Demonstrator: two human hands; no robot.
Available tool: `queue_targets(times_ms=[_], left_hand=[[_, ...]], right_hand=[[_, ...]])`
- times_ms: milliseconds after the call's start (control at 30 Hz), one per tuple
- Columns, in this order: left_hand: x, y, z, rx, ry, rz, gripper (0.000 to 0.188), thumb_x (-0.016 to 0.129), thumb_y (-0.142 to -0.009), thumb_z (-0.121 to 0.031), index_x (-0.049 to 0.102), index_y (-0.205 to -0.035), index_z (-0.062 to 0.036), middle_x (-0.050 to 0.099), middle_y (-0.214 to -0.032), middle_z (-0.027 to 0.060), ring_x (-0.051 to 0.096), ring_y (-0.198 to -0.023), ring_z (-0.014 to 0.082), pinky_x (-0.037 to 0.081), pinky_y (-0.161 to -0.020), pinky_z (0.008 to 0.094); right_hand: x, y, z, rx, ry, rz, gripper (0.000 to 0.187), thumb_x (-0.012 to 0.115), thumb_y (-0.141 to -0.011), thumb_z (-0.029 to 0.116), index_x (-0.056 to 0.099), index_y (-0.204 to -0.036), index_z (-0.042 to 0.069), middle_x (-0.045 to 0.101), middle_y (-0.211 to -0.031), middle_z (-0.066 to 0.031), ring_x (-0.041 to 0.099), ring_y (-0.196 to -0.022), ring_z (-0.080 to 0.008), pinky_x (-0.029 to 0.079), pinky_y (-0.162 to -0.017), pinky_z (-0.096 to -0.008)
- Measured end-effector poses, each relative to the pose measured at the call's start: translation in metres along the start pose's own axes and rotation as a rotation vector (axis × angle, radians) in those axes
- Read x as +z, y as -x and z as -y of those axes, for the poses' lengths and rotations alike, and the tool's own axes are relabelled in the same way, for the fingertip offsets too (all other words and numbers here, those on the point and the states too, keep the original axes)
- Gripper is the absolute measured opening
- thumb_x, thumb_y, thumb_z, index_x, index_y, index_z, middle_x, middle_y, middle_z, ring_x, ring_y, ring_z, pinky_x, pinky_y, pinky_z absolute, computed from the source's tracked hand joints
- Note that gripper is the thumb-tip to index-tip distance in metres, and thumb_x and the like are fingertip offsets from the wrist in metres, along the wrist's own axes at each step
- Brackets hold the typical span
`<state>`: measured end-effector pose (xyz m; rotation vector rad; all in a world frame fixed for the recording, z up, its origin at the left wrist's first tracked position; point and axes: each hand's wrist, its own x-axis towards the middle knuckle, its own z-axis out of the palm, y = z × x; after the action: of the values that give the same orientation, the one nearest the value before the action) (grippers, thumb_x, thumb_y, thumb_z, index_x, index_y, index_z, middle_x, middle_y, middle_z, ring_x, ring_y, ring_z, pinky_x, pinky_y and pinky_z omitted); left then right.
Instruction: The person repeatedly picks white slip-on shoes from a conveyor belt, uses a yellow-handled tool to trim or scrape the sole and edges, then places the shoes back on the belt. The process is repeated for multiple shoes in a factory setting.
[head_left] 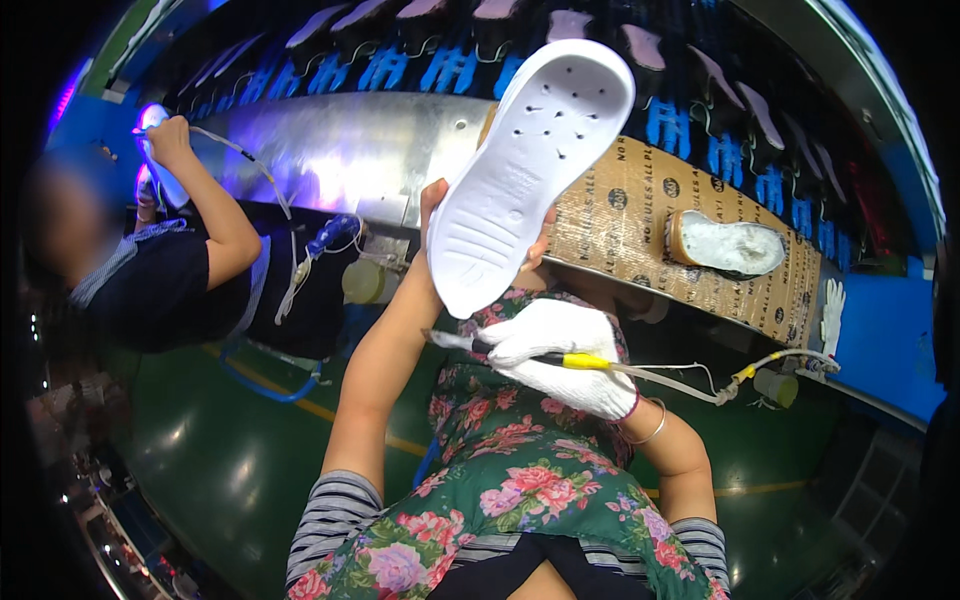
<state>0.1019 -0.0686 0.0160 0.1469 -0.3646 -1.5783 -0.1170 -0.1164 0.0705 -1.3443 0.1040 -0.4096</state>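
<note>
A white moulded shoe sole (515, 185), with small holes at its wide end and ridges at its narrow end, is tilted up in front of me. My left hand (433, 205), bare, grips it from behind, with thumb and fingertips showing at its two edges. Just below the narrow end, my right hand (555, 350) wears a white knit glove and is closed around a brush (455, 341). The bristles point left, apart from the sole. Yellow tape and a clear tube (680, 384) continue from the brush handle to the right.
On a cardboard sheet (600, 215) over the metal bench (350, 150) lies a shoe piece (735, 246) with a whitish face and brown end. Behind runs a rack of lasts on blue holders (448, 70). A glove (832, 312) hangs right. At left, a co-worker's hand (170, 142) holds another sole.
</note>
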Motion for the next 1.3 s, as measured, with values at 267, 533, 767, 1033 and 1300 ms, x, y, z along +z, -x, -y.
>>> queue_targets(times_ms=[267,533,767,1033,1300], left_hand=[[-0.006,0.033,0.032,-0.002,0.168,-0.085,0.104,0.067,-0.085,-0.070,0.038,-0.162,-0.0067,0.052,-0.140,0.0292,0.063,-0.112,0.0447,0.056,-0.085,0.0582],[0.002,0.039,0.031,0.029,0.122,-0.130,0.104,0.070,-0.083,-0.070,0.041,-0.159,-0.0036,0.055,-0.136,0.0260,0.059,-0.103,0.0404,0.051,-0.087,0.0528],[-0.001,0.028,0.021,0.091,0.126,-0.079,0.104,0.068,-0.085,-0.071,0.042,-0.157,0.0002,0.057,-0.136,0.0271,0.061,-0.107,0.0416,0.052,-0.085,0.0534],[0.004,0.026,0.005,0.121,0.133,-0.031,0.108,0.064,-0.086,-0.075,0.038,-0.161,-0.0015,0.057,-0.138,0.0290,0.059,-0.109,0.0421,0.053,-0.087,0.0538],[0.093,-0.029,-0.048,-0.007,0.003,0.381,0.129,0.092,-0.077,-0.055,0.021,-0.163,0.0093,0.041,-0.152,0.0375,0.057,-0.127,0.0566,0.062,-0.092,0.0698]], right_hand=[[-0.080,-0.064,0.034,-0.524,0.958,-0.218,0.022,0.083,-0.082,0.005,0.082,-0.102,0.015,0.081,-0.100,-0.0072,0.076,-0.090,-0.0240,0.060,-0.081,-0.0358],[-0.039,-0.041,-0.009,-0.481,0.938,-0.098,0.036,0.076,-0.074,0.000,0.075,-0.109,0.011,0.077,-0.099,-0.0092,0.075,-0.085,-0.0289,0.059,-0.074,-0.0427],[-0.022,-0.020,0.006,-0.376,0.625,-0.049,0.020,0.084,-0.080,0.003,0.080,-0.097,0.011,0.080,-0.103,-0.0102,0.076,-0.090,-0.0286,0.059,-0.079,-0.0388],[-0.024,0.012,0.020,0.190,-0.271,0.047,0.015,0.086,-0.080,-0.002,0.081,-0.095,0.000,0.079,-0.112,-0.0239,0.076,-0.104,-0.0284,0.062,-0.091,-0.0396],[-0.075,0.061,0.002,0.025,-0.597,-0.481,0.024,0.075,-0.081,-0.011,0.077,-0.102,0.000,0.076,-0.118,-0.0238,0.074,-0.110,-0.0352,0.061,-0.100,-0.0484]])
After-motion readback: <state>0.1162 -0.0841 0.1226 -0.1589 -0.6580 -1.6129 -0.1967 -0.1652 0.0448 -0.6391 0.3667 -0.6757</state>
